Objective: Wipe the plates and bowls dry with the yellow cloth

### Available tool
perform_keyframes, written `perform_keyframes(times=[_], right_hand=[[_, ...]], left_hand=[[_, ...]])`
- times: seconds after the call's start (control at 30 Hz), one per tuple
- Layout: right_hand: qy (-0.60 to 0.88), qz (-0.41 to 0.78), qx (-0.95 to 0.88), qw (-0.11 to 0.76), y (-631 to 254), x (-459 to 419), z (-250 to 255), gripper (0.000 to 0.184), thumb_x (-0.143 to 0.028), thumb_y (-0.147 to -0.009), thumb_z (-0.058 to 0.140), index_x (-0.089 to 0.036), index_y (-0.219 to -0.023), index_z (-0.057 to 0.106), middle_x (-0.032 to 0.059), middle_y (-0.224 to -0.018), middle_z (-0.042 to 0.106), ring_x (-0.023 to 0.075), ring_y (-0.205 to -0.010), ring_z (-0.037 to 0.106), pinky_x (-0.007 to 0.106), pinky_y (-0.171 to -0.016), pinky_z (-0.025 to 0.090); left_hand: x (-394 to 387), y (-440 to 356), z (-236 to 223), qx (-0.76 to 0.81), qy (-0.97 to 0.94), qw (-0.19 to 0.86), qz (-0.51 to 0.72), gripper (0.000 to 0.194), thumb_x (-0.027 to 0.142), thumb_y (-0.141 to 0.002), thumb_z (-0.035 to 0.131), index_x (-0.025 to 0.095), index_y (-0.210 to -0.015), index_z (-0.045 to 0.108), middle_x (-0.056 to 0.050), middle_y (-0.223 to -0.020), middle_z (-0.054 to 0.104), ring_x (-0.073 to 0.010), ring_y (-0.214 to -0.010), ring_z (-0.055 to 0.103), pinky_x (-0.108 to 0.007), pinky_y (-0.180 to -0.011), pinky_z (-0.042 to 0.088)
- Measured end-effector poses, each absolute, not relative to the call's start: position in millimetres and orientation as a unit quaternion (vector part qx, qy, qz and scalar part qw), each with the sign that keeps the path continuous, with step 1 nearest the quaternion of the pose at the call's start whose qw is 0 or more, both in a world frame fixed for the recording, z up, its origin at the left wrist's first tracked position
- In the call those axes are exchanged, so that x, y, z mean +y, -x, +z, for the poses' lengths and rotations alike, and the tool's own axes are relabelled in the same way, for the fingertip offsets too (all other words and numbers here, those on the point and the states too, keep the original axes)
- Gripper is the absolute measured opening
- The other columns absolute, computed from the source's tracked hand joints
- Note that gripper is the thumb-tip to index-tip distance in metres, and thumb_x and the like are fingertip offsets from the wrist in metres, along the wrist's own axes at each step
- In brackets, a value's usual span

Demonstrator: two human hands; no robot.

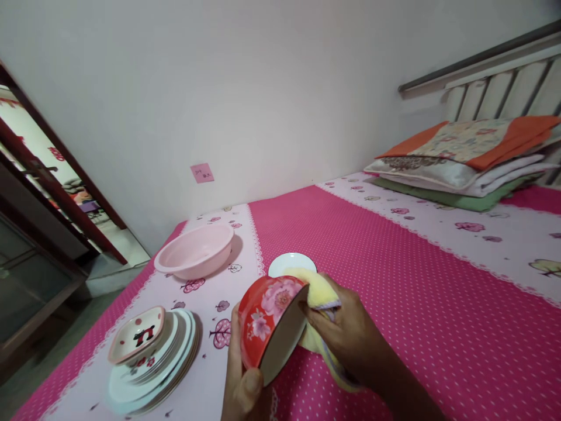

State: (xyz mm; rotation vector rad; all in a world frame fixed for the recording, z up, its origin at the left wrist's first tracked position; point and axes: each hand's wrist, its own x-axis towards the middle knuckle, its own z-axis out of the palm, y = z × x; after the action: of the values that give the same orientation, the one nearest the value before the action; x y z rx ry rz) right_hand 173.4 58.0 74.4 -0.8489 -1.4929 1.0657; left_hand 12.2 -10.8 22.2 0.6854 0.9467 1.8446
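Note:
A red bowl (272, 310) with pink flowers and a white inside is tipped on its side above the bed. My left hand (243, 374) grips its left and lower rim, thumb over the edge. At the right rim, my right hand (346, 327) is closed on a yellow cloth (318, 289), which it presses against the bowl's edge. Part of the cloth hangs below my right wrist. Just behind the bowl, a white dish (291, 263) lies on the bedspread, partly covered by the cloth and bowl.
A stack of plates (153, 380) topped by a squarish patterned bowl (138, 334) stands at left. Behind it sits a pink basin (197, 251). Folded bedding (464, 164) lies far right by the headboard (504, 93). A pink note (202, 173) is on the wall.

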Motion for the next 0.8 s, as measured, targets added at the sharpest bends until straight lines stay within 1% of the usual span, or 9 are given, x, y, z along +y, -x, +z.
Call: perform_keyframes(times=[0.13,0.3,0.43,0.47,0.53,0.57,0.63,0.7,0.8], right_hand=[[0.375,0.429,-0.629,0.529,-173.0,60.0,67.7,0.032,-0.019,-0.087,0.063,-0.021,-0.117,0.069,0.0045,-0.087,0.074,0.0211,-0.076,0.069,0.032,-0.074,0.057],[0.431,0.343,-0.653,0.519,-186.5,67.7,62.6,0.022,-0.021,-0.087,0.06,-0.021,-0.108,0.069,0.0028,-0.079,0.071,0.0209,-0.072,0.067,0.031,-0.069,0.054],[0.451,0.3,-0.661,0.519,-201.2,76.1,60.9,0.022,-0.021,-0.086,0.06,-0.021,-0.106,0.07,0.001,-0.073,0.069,0.0188,-0.063,0.063,0.028,-0.061,0.05],[0.459,0.292,-0.662,0.516,-204.8,77.8,61.0,0.022,-0.021,-0.086,0.06,-0.021,-0.106,0.07,0.0006,-0.071,0.068,0.0189,-0.062,0.062,0.028,-0.06,0.049],[0.479,0.272,-0.661,0.509,-211.2,80.4,61.8,0.022,-0.021,-0.086,0.059,-0.022,-0.105,0.07,0.0007,-0.071,0.067,0.0195,-0.062,0.063,0.028,-0.06,0.047],[0.491,0.259,-0.66,0.505,-214.0,81.4,62.4,0.022,-0.021,-0.086,0.059,-0.022,-0.104,0.07,0.0011,-0.072,0.068,0.0199,-0.064,0.063,0.029,-0.061,0.047],[0.512,0.235,-0.659,0.498,-218.3,82.7,64.2,0.021,-0.02,-0.085,0.059,-0.023,-0.103,0.069,0.0021,-0.075,0.069,0.0207,-0.067,0.065,0.029,-0.063,0.047],[0.525,0.224,-0.661,0.486,-220.9,83.0,66.6,0.019,-0.019,-0.084,0.059,-0.023,-0.1,0.069,0.0028,-0.076,0.069,0.021,-0.068,0.066,0.029,-0.064,0.046],[0.533,0.221,-0.667,0.471,-222.2,81.7,70.6,0.014,-0.017,-0.083,0.06,-0.022,-0.094,0.067,0.0025,-0.075,0.068,0.0195,-0.066,0.064,0.028,-0.062,0.043]], left_hand=[[-6.6,-11.6,21.3,0.398,-0.319,0.443,0.737,0.091,0.068,-0.067,0.087,0.036,-0.148,0.059,-0.006,-0.162,0.052,-0.0407,-0.155,0.035,-0.051,-0.126,0.035],[5.5,-24.7,36.6,0.382,-0.382,0.461,0.704,0.101,0.076,-0.061,0.087,0.029,-0.147,0.061,-0.014,-0.152,0.06,-0.0456,-0.145,0.049,-0.058,-0.121,0.04],[8.2,-34.2,51.7,0.428,-0.47,0.394,0.664,0.092,0.073,-0.066,0.085,0.024,-0.142,0.067,-0.015,-0.146,0.064,-0.0429,-0.14,0.054,-0.051,-0.118,0.045],[7.4,-36.6,54.5,0.45,-0.473,0.369,0.662,0.087,0.071,-0.068,0.085,0.025,-0.14,0.068,-0.014,-0.145,0.064,-0.041,-0.137,0.057,-0.048,-0.113,0.05],[5.0,-41.8,58.4,0.499,-0.456,0.321,0.663,0.074,0.064,-0.075,0.083,0.028,-0.139,0.069,-0.012,-0.143,0.067,-0.0348,-0.12,0.068,-0.04,-0.097,0.059],[3.9,-44.7,59.7,0.523,-0.448,0.299,0.66,0.067,0.061,-0.079,0.081,0.029,-0.138,0.07,-0.011,-0.14,0.068,-0.0309,-0.108,0.072,-0.036,-0.086,0.061],[2.7,-50.5,60.8,0.554,-0.457,0.258,0.646,0.055,0.056,-0.085,0.077,0.029,-0.133,0.073,-0.011,-0.133,0.072,-0.0239,-0.085,0.072,-0.031,-0.07,0.059],[3.4,-55.6,59.9,0.557,-0.482,0.215,0.641,0.047,0.052,-0.086,0.077,0.028,-0.126,0.077,-0.011,-0.125,0.073,-0.0205,-0.074,0.068,-0.03,-0.066,0.057],[7.8,-59.0,53.8,0.548,-0.492,0.159,0.658,0.042,0.045,-0.082,0.082,0.028,-0.12,0.079,-0.01,-0.123,0.072,-0.0215,-0.078,0.067,-0.03,-0.068,0.057]])
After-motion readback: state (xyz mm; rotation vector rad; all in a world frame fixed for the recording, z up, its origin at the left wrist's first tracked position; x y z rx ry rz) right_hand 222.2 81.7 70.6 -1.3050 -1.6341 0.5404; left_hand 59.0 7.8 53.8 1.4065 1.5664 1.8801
